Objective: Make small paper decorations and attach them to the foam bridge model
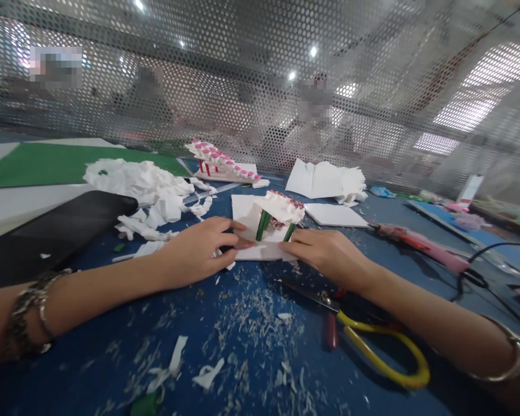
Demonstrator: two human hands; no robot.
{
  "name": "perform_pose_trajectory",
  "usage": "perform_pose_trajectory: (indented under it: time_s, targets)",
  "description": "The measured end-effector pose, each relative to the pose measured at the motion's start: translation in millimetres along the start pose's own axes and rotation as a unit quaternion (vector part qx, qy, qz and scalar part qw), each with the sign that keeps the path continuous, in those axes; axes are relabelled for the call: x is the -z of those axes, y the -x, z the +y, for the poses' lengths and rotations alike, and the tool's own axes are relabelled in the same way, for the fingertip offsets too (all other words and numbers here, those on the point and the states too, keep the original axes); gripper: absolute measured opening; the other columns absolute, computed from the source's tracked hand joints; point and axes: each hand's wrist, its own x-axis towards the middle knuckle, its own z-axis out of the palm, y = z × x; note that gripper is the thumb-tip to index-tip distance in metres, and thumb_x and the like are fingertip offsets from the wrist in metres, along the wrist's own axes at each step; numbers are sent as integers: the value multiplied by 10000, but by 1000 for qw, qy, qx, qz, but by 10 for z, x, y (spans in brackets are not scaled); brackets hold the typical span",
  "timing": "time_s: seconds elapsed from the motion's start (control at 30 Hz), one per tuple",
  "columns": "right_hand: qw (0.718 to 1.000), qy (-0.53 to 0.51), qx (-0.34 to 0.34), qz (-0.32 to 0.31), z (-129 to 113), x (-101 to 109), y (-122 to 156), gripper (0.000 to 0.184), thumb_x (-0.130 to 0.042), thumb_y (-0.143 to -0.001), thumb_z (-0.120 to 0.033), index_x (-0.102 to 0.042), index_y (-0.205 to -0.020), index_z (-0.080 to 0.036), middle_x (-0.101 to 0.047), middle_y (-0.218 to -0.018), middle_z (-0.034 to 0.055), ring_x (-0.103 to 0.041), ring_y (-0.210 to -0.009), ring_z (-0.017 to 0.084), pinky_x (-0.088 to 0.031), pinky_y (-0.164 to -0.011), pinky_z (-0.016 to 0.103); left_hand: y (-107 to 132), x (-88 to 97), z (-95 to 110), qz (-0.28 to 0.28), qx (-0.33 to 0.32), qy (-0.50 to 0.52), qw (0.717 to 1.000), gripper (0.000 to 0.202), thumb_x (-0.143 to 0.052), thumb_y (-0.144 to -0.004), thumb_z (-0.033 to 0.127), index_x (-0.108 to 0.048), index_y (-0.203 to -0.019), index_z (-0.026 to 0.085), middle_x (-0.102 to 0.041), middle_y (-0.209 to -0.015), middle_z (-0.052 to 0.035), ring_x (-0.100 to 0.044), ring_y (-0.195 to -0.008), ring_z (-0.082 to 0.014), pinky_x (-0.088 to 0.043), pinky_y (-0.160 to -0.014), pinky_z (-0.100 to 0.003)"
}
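A small model (281, 208) has a white, red-flecked roof on green posts and stands on a white foam board (242, 205). My left hand (205, 245) rests at the board's left front, fingers spread and fingertips touching it. At the front right of the board, my right hand (325, 254) has its fingers pressed together around the foot of the right green post (288, 233); its fingertips are partly hidden. Below that hand lie scissors (381, 346) with yellow handles, blades pointing left, beside a red-handled tool (331, 330).
Crumpled white paper strips (143, 185) and a black flat case (56, 231) lie left. Behind stands another pink-dotted model (221, 162). A pink glue gun (424, 242) with a black cable is at right. White scraps litter the blue table (242, 358); a perforated metal screen (242, 75) closes the back.
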Motion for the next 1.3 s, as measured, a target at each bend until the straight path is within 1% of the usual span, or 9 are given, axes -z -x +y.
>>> perform_pose_trajectory:
  time_s: [0.27,0.47,0.63,0.77,0.9,1.0,1.07,1.2,1.3]
  targets:
    - [961,-220,-47,161,41,108,57,136,-437,-806,-172,-570,-776,-179,-599,-728,29,-534,-684,110,-431,-609,233,6,33,21,-25,12,-5,1000,304,-349,-808,247,-601,-971,203,-524,-1115,-67,-469,-1013,-186,-367,-875,-329]
    - [873,-356,-166,289,53,443,116,65,-526,-746,-187,-538,-683,-179,-601,-840,44,-549,-731,111,-438,-576,220,13,41,44,-17,4,-5,1000,310,-350,-811,232,-584,-1015,212,-535,-1111,-68,-484,-1004,-188,-374,-862,-328]
    - [770,-564,-142,261,-50,694,163,87,-429,-807,-202,-460,-726,-187,-623,-770,17,-573,-694,95,-453,-592,231,32,64,106,-26,-1,-37,999,342,-315,-823,239,-555,-1065,209,-523,-1144,-71,-483,-1012,-184,-368,-858,-320]
    - [727,-647,-79,216,-170,785,203,77,-434,-813,-214,-439,-743,-184,-552,-521,-49,-509,-485,53,-421,-489,188,7,154,196,-25,6,-59,998,367,-287,-836,290,-594,-1001,174,-567,-1063,-86,-524,-939,-176,-384,-811,-299]
    - [726,-645,-53,235,-213,849,179,75,-458,-807,-231,-466,-748,-184,-419,-428,-93,-369,-376,25,-320,-381,155,-70,343,394,72,36,-62,995,436,-226,-842,287,-636,-769,157,-633,-864,-54,-543,-852,-167,-280,-910,-380]
    - [743,-610,-34,273,-231,973,89,95,-496,-780,-265,-481,-730,-186,-383,-462,-90,-359,-394,21,-307,-376,150,-125,500,685,59,35,74,995,431,-197,-847,334,-570,-965,153,-592,-1018,-69,-505,-958,-184,-348,-857,-333]
    - [758,-586,-18,286,-258,1079,8,118,-526,-755,-280,-484,-705,-182,-404,-509,-79,-391,-432,18,-318,-390,142,-144,588,920,22,4,206,978,533,-22,-865,340,-405,-1181,145,-542,-1119,-87,-483,-1020,-189,-380,-824,-320]
    - [781,-556,-7,286,-304,1228,-116,112,-513,-766,-258,-491,-700,-171,-403,-523,-75,-383,-449,14,-299,-388,130,-116,685,1270,75,3,247,966,685,188,-818,379,-328,-1213,161,-574,-1011,-92,-566,-807,-169,-430,-670,-322]
    - [795,-540,-10,276,-261,1220,-135,102,-507,-772,-226,-500,-690,-165,-395,-509,-73,-342,-430,14,-274,-376,136,-26,702,1300,69,25,237,969,597,86,-844,419,-338,-1190,183,-578,-770,-52,-509,-514,-90,-405,-510,-263]
